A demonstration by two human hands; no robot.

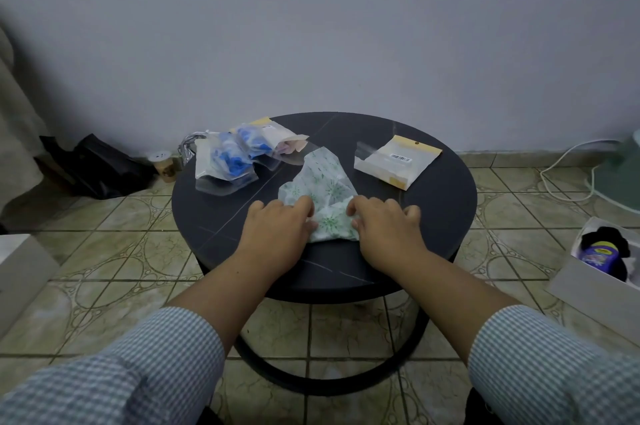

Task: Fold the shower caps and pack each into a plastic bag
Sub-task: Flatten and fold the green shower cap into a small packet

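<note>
Both hands work a white shower cap with green floral print on the near half of a round black table. The left hand pinches the cap's near-left edge with curled fingers; the right hand pinches its near-right edge the same way. The cap's far end extends away from the grip as a folded point.

Beyond the left hand lie filled plastic bags holding blue shower caps, overlapping one another. Beyond the right hand, apart from the cap, lies a stack of empty plastic bags with yellow header strips; the top bag bears a barcode label, its digits too small to read. Nothing lies between the hands and the cap.

On the tiled floor right of the right hand stands an open white box containing a purple-labelled jar, writing unreadable.
</note>
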